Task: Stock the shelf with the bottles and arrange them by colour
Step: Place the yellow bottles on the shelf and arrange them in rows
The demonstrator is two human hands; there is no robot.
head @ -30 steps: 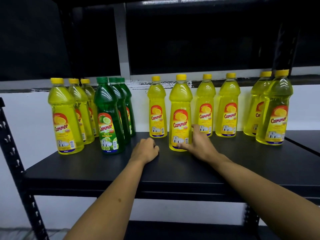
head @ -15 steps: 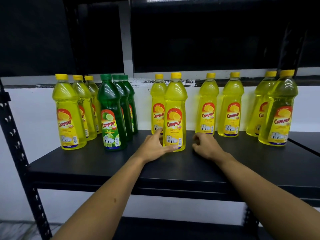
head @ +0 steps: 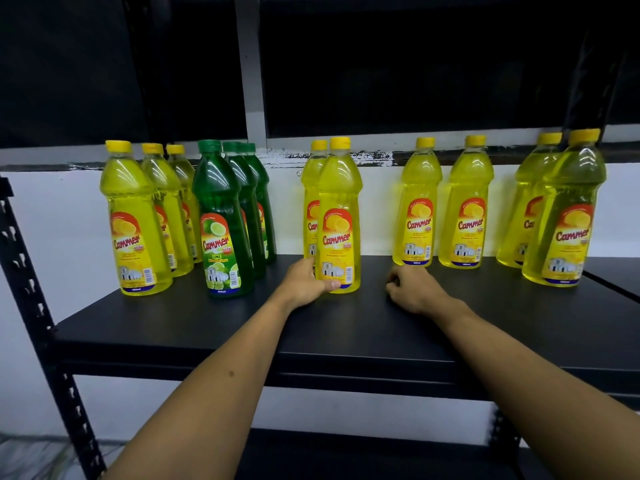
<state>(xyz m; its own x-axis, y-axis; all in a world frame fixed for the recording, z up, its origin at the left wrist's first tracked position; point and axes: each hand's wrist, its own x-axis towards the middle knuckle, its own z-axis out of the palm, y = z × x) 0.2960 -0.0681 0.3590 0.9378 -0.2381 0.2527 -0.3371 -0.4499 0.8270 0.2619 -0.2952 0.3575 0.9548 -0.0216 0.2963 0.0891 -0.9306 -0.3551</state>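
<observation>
Yellow and green Cammer bottles stand on a black shelf (head: 346, 327). My left hand (head: 308, 284) grips the base of a yellow bottle (head: 338, 216) at the middle, thumb across its front; a second yellow bottle (head: 311, 188) stands right behind it. My right hand (head: 414, 289) rests on the shelf board to the right of that bottle, fingers loosely curled, holding nothing. At the left stand three yellow bottles (head: 133, 220) in a row going back, then three green bottles (head: 221, 220). Two yellow bottles (head: 417, 206) stand right of centre, and two more (head: 562, 209) at the far right.
A perforated black upright (head: 31, 292) frames the shelf at the left. A white wall (head: 377, 209) lies behind the bottles, with a dark shelf level above. A lower black shelf (head: 346, 455) shows beneath. A seam to a neighbouring board (head: 616, 289) runs at the far right.
The middle yellow bottle slid left, in front of the bottle behind it. My left hand moved onto its base and grips it; my right hand let go and rests on the shelf.
</observation>
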